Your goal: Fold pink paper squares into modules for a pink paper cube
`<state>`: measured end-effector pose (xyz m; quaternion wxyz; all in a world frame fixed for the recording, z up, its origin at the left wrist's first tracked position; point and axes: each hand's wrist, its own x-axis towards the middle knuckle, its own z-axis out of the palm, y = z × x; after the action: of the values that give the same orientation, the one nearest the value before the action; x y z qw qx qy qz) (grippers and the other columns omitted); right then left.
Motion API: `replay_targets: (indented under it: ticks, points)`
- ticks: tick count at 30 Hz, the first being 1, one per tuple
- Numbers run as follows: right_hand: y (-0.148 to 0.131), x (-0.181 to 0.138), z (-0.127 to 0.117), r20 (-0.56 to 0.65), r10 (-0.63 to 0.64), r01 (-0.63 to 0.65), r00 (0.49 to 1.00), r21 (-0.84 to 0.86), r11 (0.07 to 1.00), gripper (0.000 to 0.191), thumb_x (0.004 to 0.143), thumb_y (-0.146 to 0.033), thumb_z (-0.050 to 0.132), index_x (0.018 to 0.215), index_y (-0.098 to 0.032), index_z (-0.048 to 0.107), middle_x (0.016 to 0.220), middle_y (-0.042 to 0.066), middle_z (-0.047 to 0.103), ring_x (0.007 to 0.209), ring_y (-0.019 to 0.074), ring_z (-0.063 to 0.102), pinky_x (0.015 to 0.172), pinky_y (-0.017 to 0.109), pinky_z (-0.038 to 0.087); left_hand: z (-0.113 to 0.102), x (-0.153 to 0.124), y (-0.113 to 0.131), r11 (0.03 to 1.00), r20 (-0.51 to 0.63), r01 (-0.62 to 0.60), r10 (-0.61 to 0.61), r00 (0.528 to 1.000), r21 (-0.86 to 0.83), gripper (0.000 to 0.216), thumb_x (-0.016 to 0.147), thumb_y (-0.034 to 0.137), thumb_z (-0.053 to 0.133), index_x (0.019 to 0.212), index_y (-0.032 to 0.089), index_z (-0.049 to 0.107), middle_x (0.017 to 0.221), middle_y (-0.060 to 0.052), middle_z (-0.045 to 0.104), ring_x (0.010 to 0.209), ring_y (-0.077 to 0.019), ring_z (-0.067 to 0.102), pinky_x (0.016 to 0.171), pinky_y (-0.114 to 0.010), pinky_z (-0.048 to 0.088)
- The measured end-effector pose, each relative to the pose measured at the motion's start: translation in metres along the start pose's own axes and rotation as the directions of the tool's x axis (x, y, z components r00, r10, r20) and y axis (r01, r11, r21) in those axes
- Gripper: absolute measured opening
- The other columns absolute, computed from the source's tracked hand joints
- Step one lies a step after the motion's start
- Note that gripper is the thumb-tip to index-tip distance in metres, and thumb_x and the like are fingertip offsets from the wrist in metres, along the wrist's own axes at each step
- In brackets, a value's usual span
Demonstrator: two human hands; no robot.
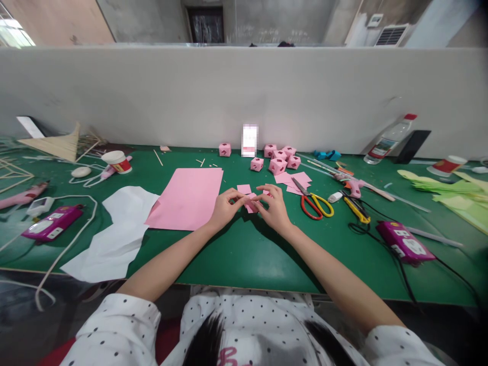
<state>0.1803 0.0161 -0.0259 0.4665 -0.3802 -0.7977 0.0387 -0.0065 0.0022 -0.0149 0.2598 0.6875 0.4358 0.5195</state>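
Over the green table, my left hand (227, 207) and my right hand (274, 208) meet fingertip to fingertip around a small piece of pink paper (250, 205). Thumb and fingers of each hand are pinched at its edges; the exact fold is too small to make out. A small pink paper square (244, 188) lies just beyond the fingers. To the left rests a large pink sheet (190, 195). Several pink paper cubes (277, 165) with diamond-shaped openings stand behind my right hand. Beside it are loose pink squares (303, 180) and red-and-yellow-handled scissors (313, 203).
White paper (122, 229) and a purple power box (53, 222) lie left. On the right are a pink glue gun (354, 187), a yellow cutter (357, 209), another purple box (404, 241) with black cables, and a water bottle (389, 140). A grey partition (171, 96) stands behind.
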Motion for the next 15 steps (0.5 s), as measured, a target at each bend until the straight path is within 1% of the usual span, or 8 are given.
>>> replay_targets:
  ticks: [5, 9, 12, 15]
  points:
    - [-0.0001, 0.0008, -0.0021, -0.023, 0.002, -0.001, 1.0, 0.017, 1.0, 0.01, 0.087, -0.027, 0.065, 0.083, -0.025, 0.074, 0.113, 0.008, 0.065, 0.118, 0.0284, 0.047, 0.102, 0.05, 0.043, 0.0011, -0.0007, 0.0002, 1.0, 0.02, 0.02, -0.02, 1.0, -0.007, 0.026, 0.083, 0.044, 0.067, 0.093, 0.022, 0.075, 0.087, -0.003, 0.063, 0.074, -0.0135, 0.059, 0.063, -0.025, 0.046]
    - [-0.0015, 0.0008, -0.0028, -0.027, 0.041, -0.04, 0.999, 0.034, 0.999, 0.01, 0.087, -0.028, 0.065, 0.083, -0.025, 0.074, 0.112, 0.008, 0.065, 0.116, 0.0283, 0.048, 0.101, 0.049, 0.043, 0.0014, -0.0019, -0.0002, 1.0, 0.05, 0.014, -0.015, 0.999, 0.019, 0.023, 0.084, 0.042, 0.066, 0.093, 0.023, 0.076, 0.083, -0.003, 0.061, 0.077, -0.0145, 0.059, 0.059, -0.023, 0.044]
    - [-0.003, 0.0021, -0.0021, -0.003, 0.103, -0.102, 0.995, 0.083, 0.991, 0.012, 0.087, -0.032, 0.064, 0.092, -0.025, 0.073, 0.114, 0.008, 0.064, 0.115, 0.0273, 0.052, 0.1, 0.048, 0.043, 0.0012, -0.0015, -0.0025, 0.999, 0.029, 0.035, -0.034, 0.999, -0.018, 0.024, 0.085, 0.043, 0.064, 0.093, 0.023, 0.076, 0.087, -0.004, 0.062, 0.079, -0.0151, 0.06, 0.056, -0.022, 0.046]
    - [-0.0019, 0.0041, -0.0007, 0.022, 0.237, -0.237, 0.971, 0.194, 0.952, 0.026, 0.089, -0.038, 0.06, 0.11, -0.024, 0.066, 0.116, 0.01, 0.064, 0.111, 0.0254, 0.057, 0.096, 0.046, 0.046, 0.0011, 0.0003, -0.0057, 0.993, -0.006, 0.062, -0.063, 0.998, -0.101, 0.027, 0.084, 0.044, 0.065, 0.093, 0.021, 0.075, 0.095, -0.006, 0.063, 0.083, -0.0164, 0.062, 0.057, -0.023, 0.051]
